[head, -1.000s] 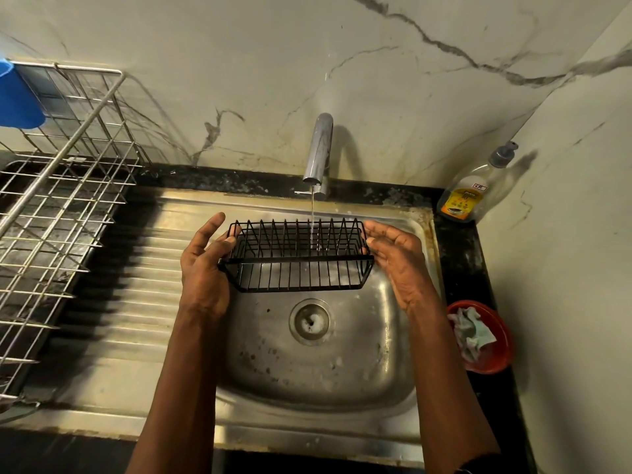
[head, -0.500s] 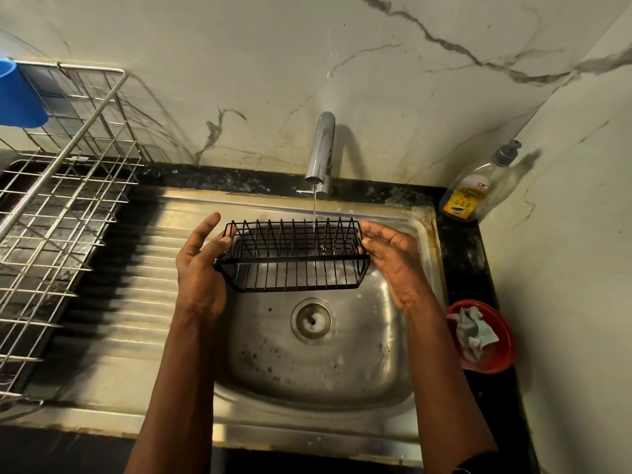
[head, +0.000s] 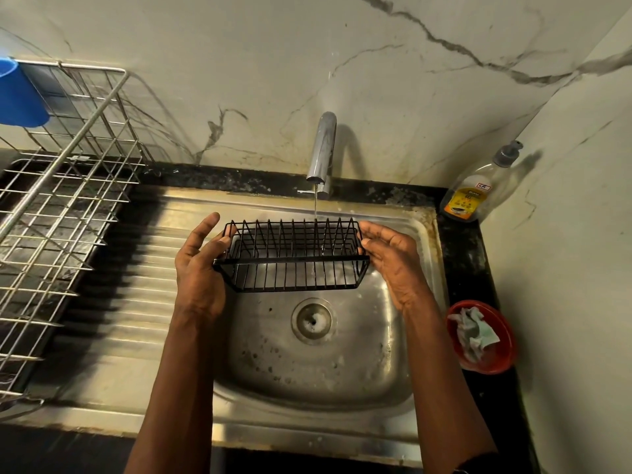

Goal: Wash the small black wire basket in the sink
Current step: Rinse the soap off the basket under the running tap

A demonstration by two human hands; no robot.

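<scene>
Black wire forms the small basket that you hold level above the steel sink, just over the drain. Your left hand presses flat against the basket's left end, fingers spread and pointing up and away from you, thumb resting along the near rim. Your right hand cups the right end, fingers loosely curled around the corner, so the basket is pinched between your two palms rather than gripped in a fist. A thin stream of water falls from the chrome tap and lands inside the basket, toward its right half. The sink basin below is wet and spotted. To your left, the ribbed steel drainboard runs toward a silver wire dish rack, with a blue cup hanging at the rack's far left corner. To your right, on the dark bench, a soap bottle with a pump top and yellow label stands in the back corner against the marble wall, and nearer to you sits a red bowl holding a crumpled pale cloth.
</scene>
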